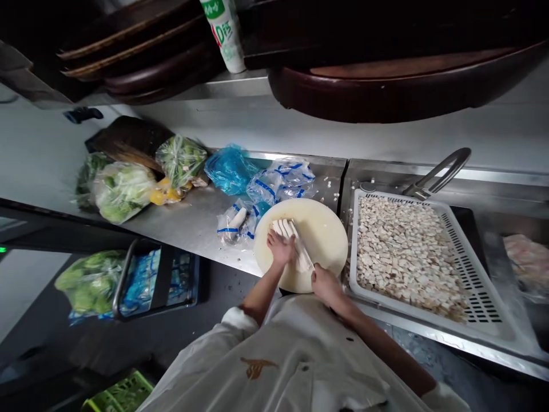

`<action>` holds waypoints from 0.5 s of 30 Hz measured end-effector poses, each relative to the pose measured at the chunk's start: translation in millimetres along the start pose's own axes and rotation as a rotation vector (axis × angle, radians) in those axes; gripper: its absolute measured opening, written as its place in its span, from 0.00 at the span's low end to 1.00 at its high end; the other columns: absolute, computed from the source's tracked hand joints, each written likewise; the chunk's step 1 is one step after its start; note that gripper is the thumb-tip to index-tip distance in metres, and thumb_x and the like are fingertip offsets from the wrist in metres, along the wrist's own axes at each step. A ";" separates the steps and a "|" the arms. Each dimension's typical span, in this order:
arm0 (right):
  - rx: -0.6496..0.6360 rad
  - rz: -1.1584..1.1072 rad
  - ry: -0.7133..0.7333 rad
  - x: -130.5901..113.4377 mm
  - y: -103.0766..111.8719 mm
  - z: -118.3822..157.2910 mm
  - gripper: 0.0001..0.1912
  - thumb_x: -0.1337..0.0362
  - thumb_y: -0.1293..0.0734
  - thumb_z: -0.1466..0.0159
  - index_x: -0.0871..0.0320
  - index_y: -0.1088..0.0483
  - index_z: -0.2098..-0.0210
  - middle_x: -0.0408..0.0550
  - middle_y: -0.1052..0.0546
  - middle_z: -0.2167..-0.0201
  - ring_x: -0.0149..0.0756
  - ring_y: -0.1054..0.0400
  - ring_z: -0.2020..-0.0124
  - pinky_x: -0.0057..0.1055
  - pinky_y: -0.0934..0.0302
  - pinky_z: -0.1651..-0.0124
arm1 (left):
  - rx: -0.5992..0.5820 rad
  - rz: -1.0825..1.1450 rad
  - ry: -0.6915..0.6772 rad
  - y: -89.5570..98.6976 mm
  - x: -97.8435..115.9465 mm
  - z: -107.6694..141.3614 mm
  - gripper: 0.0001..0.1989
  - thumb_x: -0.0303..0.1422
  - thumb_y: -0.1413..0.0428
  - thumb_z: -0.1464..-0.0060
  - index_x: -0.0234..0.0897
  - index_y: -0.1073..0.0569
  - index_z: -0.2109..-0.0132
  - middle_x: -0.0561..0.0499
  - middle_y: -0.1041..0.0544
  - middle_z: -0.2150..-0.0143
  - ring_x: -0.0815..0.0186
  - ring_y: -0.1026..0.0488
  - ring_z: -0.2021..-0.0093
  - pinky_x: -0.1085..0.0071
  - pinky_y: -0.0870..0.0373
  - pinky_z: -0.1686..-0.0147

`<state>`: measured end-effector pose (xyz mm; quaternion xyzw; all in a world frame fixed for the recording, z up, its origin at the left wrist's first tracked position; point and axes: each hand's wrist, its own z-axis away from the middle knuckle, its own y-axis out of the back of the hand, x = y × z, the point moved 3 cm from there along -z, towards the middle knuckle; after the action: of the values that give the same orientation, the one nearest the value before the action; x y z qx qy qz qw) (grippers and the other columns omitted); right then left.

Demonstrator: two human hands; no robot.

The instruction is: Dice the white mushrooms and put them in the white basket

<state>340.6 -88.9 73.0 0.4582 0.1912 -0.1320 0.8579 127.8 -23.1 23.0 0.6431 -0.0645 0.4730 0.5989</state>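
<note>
A person's two hands at a round cutting board. The left hand (282, 247) is pressing down on pale sliced food (282, 228), which is lying on the left half of the cutting board (328, 229); how closely the fingers are drawn together is not discernible. The right hand (325, 283) is closing around the handle end of a knife (303, 246), whose blade is running along the right side of the slices. The board is resting at the front of a metal tabletop (189, 220). To its right, a white perforated tray (354, 246) is holding a broad layer of chopped pale pieces (403, 252), with a curved faucet (450, 169) rising behind. To the board's left and rear, clear bags with blue stripes (285, 180) and a blue plastic bag (229, 169) are lying near it; farther left, bagged leafy greens (122, 191) are sitting on the same surface. Above, a shelf (253, 84) is supporting a white container (229, 43) and a large dark tub (386, 94).
</note>
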 end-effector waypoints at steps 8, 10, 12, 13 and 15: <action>0.084 -0.197 -0.042 54.2 37.9 -5.0 0.15 0.61 0.42 0.24 0.57 0.25 0.59 0.54 0.17 0.63 0.40 0.23 0.63 0.30 0.44 0.64 | -0.304 -0.615 -0.275 -33.6 47.2 -15.6 0.63 0.47 0.36 0.45 0.24 0.67 0.21 0.25 0.59 0.20 0.39 0.61 0.19 0.47 0.47 0.25; 0.120 -0.079 -0.041 64.8 51.7 -5.6 0.15 0.61 0.41 0.24 0.58 0.25 0.58 0.58 0.17 0.58 0.43 0.23 0.57 0.30 0.44 0.61 | -0.444 -0.608 -0.466 -20.8 47.3 -29.1 0.64 0.44 0.34 0.48 0.29 0.65 0.20 0.31 0.58 0.19 0.44 0.61 0.18 0.51 0.47 0.24; 0.091 -0.013 -0.027 66.1 59.9 -6.3 0.17 0.58 0.42 0.23 0.58 0.24 0.56 0.59 0.17 0.58 0.44 0.23 0.56 0.31 0.45 0.61 | -0.615 -0.589 -0.680 -5.6 43.5 -40.7 0.63 0.42 0.32 0.50 0.38 0.63 0.19 0.39 0.56 0.18 0.49 0.59 0.18 0.55 0.46 0.24; 0.076 0.008 -0.019 63.9 61.7 -6.4 0.17 0.58 0.43 0.23 0.58 0.24 0.54 0.59 0.17 0.59 0.44 0.23 0.57 0.31 0.45 0.61 | -0.667 -0.588 -0.743 2.0 40.1 -45.5 0.63 0.42 0.32 0.50 0.41 0.61 0.19 0.41 0.56 0.18 0.51 0.59 0.18 0.56 0.46 0.24; 0.052 0.044 -0.001 55.1 60.6 -5.7 0.18 0.58 0.44 0.22 0.59 0.25 0.52 0.58 0.17 0.59 0.44 0.22 0.57 0.31 0.45 0.61 | -0.693 -0.601 -0.785 13.6 33.1 -51.6 0.63 0.46 0.31 0.50 0.40 0.59 0.19 0.40 0.56 0.18 0.50 0.58 0.18 0.56 0.48 0.23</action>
<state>412.9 -53.9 90.0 0.4845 0.1770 -0.1184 0.8485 109.6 32.1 46.8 0.5270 -0.2466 -0.0380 0.8124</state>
